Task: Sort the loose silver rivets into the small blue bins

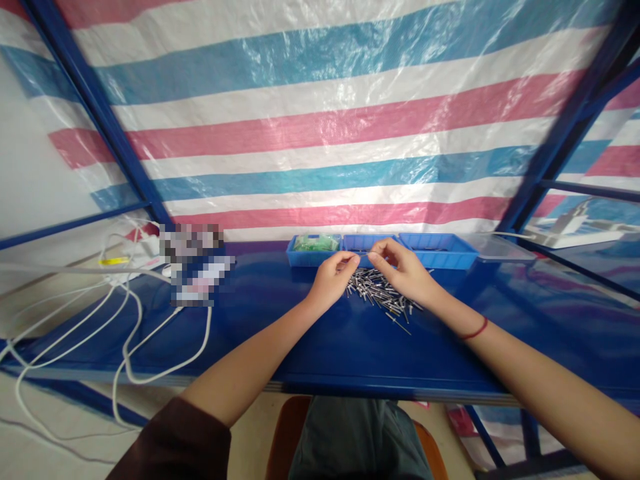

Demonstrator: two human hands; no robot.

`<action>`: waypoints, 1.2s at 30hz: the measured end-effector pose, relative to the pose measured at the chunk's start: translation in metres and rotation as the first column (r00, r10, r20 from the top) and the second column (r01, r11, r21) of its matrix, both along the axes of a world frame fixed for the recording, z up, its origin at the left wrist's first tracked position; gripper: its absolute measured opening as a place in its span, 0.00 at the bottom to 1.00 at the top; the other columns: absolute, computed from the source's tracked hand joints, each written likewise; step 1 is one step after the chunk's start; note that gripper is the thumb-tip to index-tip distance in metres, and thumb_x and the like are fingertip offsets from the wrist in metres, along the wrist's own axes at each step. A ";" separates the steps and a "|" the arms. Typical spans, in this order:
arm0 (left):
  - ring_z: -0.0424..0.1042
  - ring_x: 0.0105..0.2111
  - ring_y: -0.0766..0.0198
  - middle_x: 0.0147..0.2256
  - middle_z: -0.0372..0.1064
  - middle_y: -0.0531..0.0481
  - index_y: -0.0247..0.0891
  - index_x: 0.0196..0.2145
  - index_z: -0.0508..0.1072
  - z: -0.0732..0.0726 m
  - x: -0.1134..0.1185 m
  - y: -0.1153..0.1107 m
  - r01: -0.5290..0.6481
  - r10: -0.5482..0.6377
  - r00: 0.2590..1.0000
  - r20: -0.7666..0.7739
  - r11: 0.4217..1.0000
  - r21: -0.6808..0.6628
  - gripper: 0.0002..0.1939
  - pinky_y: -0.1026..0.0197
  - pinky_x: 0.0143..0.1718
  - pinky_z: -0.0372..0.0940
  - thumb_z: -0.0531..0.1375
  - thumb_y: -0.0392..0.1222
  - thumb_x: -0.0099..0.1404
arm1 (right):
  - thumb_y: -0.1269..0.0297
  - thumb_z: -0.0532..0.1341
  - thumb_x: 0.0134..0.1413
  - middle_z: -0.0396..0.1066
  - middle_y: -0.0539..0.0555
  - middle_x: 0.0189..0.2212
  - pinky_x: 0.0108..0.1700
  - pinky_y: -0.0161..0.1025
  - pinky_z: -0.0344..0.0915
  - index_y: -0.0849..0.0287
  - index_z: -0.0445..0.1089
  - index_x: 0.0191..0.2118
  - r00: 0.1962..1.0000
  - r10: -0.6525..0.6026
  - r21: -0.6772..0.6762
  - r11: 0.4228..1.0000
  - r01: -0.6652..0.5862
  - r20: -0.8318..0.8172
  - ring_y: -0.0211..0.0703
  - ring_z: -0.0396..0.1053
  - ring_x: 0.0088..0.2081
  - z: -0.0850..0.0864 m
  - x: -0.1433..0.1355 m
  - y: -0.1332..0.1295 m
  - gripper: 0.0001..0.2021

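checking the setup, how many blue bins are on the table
3. Left bin, holding a green packet; middle bin, partly behind the left hand and right hand; right bin, at the row's right end. I see no others.

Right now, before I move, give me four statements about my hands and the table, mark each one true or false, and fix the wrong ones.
1. A thin pin shows between the left hand and right hand. True.
2. The band is on the left arm. False: the band is on the right arm.
3. The pile lies on the table. True.
4. The green packet is in the right bin. False: the packet is in the left bin.
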State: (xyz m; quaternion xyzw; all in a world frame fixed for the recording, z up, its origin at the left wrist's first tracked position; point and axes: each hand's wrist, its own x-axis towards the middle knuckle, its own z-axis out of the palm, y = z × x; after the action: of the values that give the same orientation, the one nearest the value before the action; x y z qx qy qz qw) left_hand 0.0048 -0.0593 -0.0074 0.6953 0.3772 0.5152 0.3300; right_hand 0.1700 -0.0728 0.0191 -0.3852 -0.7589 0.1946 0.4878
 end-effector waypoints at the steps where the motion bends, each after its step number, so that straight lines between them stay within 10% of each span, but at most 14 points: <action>1: 0.70 0.34 0.64 0.33 0.72 0.48 0.35 0.35 0.72 -0.001 0.000 0.001 0.006 -0.006 1.000 -0.012 1.000 -0.008 0.13 0.63 0.38 0.64 0.55 0.47 0.62 | 0.52 0.55 0.55 0.62 0.50 0.25 0.29 0.37 0.57 0.58 0.62 0.31 0.998 -0.025 0.019 1.000 0.024 0.054 0.37 0.59 0.26 0.001 0.001 0.000 0.13; 7: 0.70 0.31 0.65 0.32 0.72 0.50 0.38 0.43 0.71 -0.004 -0.001 -0.001 -0.035 0.043 0.982 -0.182 0.998 0.049 0.14 0.63 0.36 0.65 0.55 0.45 0.62 | 0.55 0.54 0.55 0.67 0.54 0.26 0.31 0.38 0.60 0.58 0.65 0.32 0.930 -0.359 0.132 0.929 0.347 0.084 0.42 0.64 0.28 0.007 0.035 0.020 0.12; 16: 0.68 0.40 0.60 0.39 0.71 0.48 0.41 0.39 0.75 -0.003 -0.005 -0.007 0.111 0.043 0.788 -0.614 0.971 0.210 0.17 0.56 0.46 0.61 0.52 0.30 0.57 | 0.63 0.55 0.49 0.69 0.66 0.36 0.46 0.52 0.57 0.64 0.71 0.39 0.527 -0.788 0.359 0.615 0.702 0.320 0.58 0.64 0.44 -0.010 0.106 0.058 0.14; 23: 0.63 0.45 0.54 0.41 0.71 0.49 0.45 0.36 0.76 0.002 -0.004 -0.018 0.132 0.067 0.724 -0.686 0.963 0.234 0.10 0.48 0.48 0.55 0.59 0.45 0.56 | 0.69 0.56 0.45 0.70 0.57 0.33 0.44 0.44 0.61 0.58 0.71 0.28 0.858 -0.243 0.187 0.967 0.175 0.452 0.47 0.67 0.37 0.003 0.062 0.036 0.06; 28: 0.65 0.43 0.56 0.39 0.72 0.50 0.44 0.34 0.76 0.002 -0.003 -0.015 0.079 0.105 0.746 -0.657 0.967 0.244 0.09 0.51 0.45 0.56 0.57 0.43 0.58 | 0.67 0.59 0.47 0.72 0.55 0.32 0.47 0.46 0.59 0.58 0.73 0.30 0.782 0.091 0.041 0.988 -0.147 0.617 0.47 0.67 0.39 -0.003 0.033 0.022 0.06; 36: 0.67 0.40 0.57 0.37 0.73 0.50 0.44 0.34 0.76 0.001 -0.002 -0.013 0.064 0.105 0.756 -0.646 0.971 0.232 0.09 0.53 0.43 0.58 0.56 0.42 0.59 | 0.72 0.57 0.48 0.73 0.55 0.28 0.41 0.43 0.59 0.59 0.74 0.30 0.721 0.119 0.019 0.984 -0.180 0.683 0.46 0.68 0.33 -0.010 0.024 0.023 0.08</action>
State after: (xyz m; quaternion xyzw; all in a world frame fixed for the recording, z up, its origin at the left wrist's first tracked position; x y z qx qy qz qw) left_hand 0.0023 -0.0724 -0.0060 0.8616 0.4113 0.2850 0.0853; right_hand 0.1943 -0.0496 0.0092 -0.3464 -0.9203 0.0474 0.1755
